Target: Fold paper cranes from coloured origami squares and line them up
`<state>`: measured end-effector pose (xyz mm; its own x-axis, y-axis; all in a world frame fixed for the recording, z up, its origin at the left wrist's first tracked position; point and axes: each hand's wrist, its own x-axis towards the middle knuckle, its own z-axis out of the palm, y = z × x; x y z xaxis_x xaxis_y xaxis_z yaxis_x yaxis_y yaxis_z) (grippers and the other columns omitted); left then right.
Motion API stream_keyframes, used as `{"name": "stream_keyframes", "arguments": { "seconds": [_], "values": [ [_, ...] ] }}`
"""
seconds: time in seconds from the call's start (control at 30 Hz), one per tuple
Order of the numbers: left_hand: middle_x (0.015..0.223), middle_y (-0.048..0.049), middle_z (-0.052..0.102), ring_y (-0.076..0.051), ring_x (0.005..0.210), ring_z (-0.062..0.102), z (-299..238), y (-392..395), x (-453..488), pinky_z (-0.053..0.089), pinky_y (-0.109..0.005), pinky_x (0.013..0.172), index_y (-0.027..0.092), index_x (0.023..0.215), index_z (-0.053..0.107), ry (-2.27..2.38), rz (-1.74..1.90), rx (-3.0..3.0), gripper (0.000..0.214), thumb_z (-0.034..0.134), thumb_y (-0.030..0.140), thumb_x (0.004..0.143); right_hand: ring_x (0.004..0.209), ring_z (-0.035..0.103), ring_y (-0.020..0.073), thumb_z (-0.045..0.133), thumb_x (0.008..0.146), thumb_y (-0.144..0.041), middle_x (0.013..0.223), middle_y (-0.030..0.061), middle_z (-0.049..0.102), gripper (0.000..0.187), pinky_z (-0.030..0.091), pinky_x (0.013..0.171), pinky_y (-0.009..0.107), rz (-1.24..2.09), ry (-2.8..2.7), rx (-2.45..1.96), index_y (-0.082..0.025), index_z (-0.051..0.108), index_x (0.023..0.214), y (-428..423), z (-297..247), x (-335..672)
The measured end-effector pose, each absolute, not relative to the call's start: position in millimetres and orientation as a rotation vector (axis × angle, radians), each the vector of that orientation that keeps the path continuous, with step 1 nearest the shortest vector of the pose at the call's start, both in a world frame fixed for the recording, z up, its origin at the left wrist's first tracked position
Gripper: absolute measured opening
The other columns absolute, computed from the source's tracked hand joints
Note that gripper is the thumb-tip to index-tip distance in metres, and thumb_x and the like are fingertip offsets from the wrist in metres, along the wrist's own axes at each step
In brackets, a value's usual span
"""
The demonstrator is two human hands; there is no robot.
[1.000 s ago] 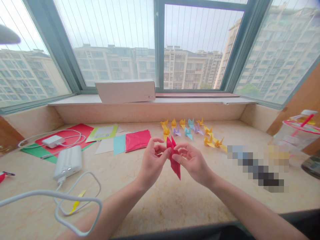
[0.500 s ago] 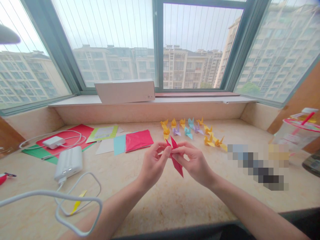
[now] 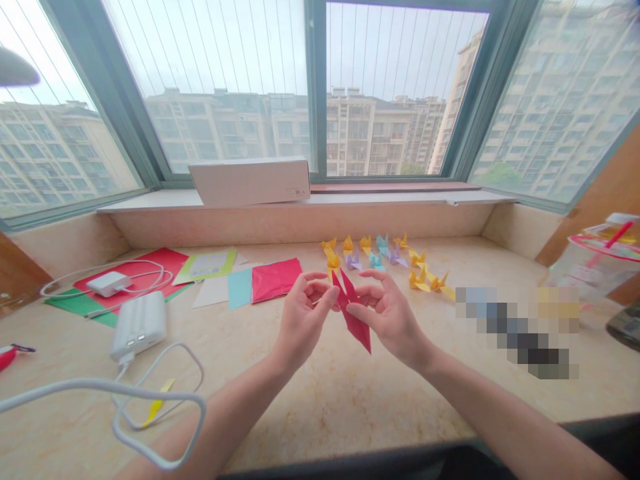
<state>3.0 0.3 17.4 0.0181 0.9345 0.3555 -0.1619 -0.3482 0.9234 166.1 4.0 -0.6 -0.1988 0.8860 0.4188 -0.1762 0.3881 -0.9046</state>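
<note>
Between my hands is a red folded origami paper [image 3: 356,321], long and narrow, with two split points at the top and one point toward me. My left hand [image 3: 309,317] pinches its upper left edge between thumb and fingers. On the other side, my right hand [image 3: 393,319] grips the middle with the thumb on top and fingers behind. Beyond my hands stand several folded paper cranes in yellow, light blue and purple, among them a blue crane [image 3: 376,261] and a yellow crane [image 3: 419,281]. My fingers cover part of the red paper's edges.
A red paper stack [image 3: 276,280] lies left of my hands, near a blue sheet [image 3: 240,289]. Farther left are a white power bank [image 3: 139,325], a charger [image 3: 108,284] and a looped white cable [image 3: 165,398]. A plastic cup [image 3: 583,270] stands at the right.
My hands have moved slightly apart, and more of the red paper's split upper points shows. The right fingers have spread a little and the thumb lies across the paper's middle.
</note>
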Motion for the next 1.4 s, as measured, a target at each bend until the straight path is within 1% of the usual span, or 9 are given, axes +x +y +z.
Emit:
{"name": "stream_keyframes", "arguments": {
  "seconds": [0.13,0.33,0.53,0.67,0.77,0.87,1.03,1.23,1.4],
  "values": [
    [0.082,-0.0043,0.073,-0.015,0.071,0.068,16,-2,5,0.056,-0.026,0.066,0.014,0.093,0.066,0.846,1.327,1.429,0.022,0.074,0.032,0.083,0.081,0.074,0.0210,0.080,0.079,-0.036,0.091,0.0027,0.075,0.043,0.061,0.076,0.038,1.134,-1.388,-0.682,-0.025,0.052,0.110,9,-4,168],
    [0.078,-0.0033,0.073,-0.015,0.067,0.068,16,0,4,0.057,-0.027,0.066,0.014,0.086,0.067,0.897,1.457,1.381,0.020,0.074,0.033,0.083,0.087,0.074,0.0209,0.079,0.079,-0.038,0.094,0.0068,0.076,0.030,0.060,0.084,0.038,1.070,-1.434,-0.755,-0.021,0.065,0.099,12,-5,171],
    [0.089,-0.0074,0.077,-0.016,0.074,0.071,18,-6,5,0.058,-0.029,0.074,0.014,0.098,0.070,0.810,1.365,1.465,0.021,0.072,0.030,0.086,0.074,0.074,0.0192,0.078,0.079,-0.041,0.083,0.0044,0.077,0.028,0.061,0.068,0.033,1.137,-1.369,-0.764,-0.020,0.067,0.092,13,3,175],
    [0.090,-0.0066,0.076,-0.017,0.077,0.071,15,-7,7,0.058,-0.029,0.076,0.015,0.095,0.070,0.807,1.372,1.501,0.015,0.074,0.025,0.084,0.072,0.072,0.0191,0.077,0.081,-0.040,0.083,0.0054,0.076,0.024,0.059,0.062,0.032,1.084,-1.407,-0.760,-0.019,0.070,0.092,14,0,175],
    [0.087,-0.0059,0.076,-0.018,0.075,0.071,12,-6,8,0.058,-0.030,0.073,0.016,0.089,0.071,0.857,1.391,1.531,0.013,0.075,0.026,0.082,0.081,0.072,0.0217,0.074,0.084,-0.038,0.087,0.0064,0.076,0.019,0.060,0.069,0.035,0.971,-1.483,-0.772,-0.021,0.074,0.093,12,-1,174],
    [0.085,-0.0054,0.076,-0.018,0.074,0.071,10,-5,7,0.057,-0.029,0.071,0.016,0.089,0.073,0.915,1.420,1.547,0.013,0.075,0.028,0.083,0.100,0.071,0.0254,0.069,0.088,-0.035,0.104,0.0079,0.075,0.015,0.059,0.086,0.042,0.830,-1.560,-0.768,-0.024,0.077,0.094,8,1,173],
    [0.092,-0.0067,0.076,-0.019,0.080,0.070,7,1,3,0.056,-0.028,0.070,0.018,0.089,0.076,0.949,1.468,1.563,0.012,0.072,0.028,0.084,0.126,0.059,0.0274,0.068,0.089,-0.028,0.131,0.0057,0.067,0.028,0.044,0.111,0.050,0.665,-1.725,-0.776,-0.031,0.073,0.116,3,2,172],
    [0.093,-0.0061,0.074,-0.017,0.078,0.068,5,2,5,0.056,-0.027,0.069,0.018,0.086,0.076,0.914,1.462,1.566,0.008,0.070,0.023,0.084,0.128,0.059,0.0277,0.070,0.088,-0.027,0.136,0.0059,0.064,0.043,0.043,0.112,0.051,0.659,-1.758,-0.762,-0.031,0.065,0.130,5,-3,170],
    [0.099,-0.0068,0.072,-0.019,0.088,0.068,7,0,5,0.056,-0.027,0.072,0.019,0.091,0.074,0.984,1.459,1.681,0.010,0.065,0.023,0.088,0.118,0.065,0.0273,0.065,0.092,-0.030,0.126,0.0038,0.071,0.034,0.048,0.107,0.048,0.755,-1.706,-0.791,-0.029,0.069,0.125,8,-5,170]
  ]
}}
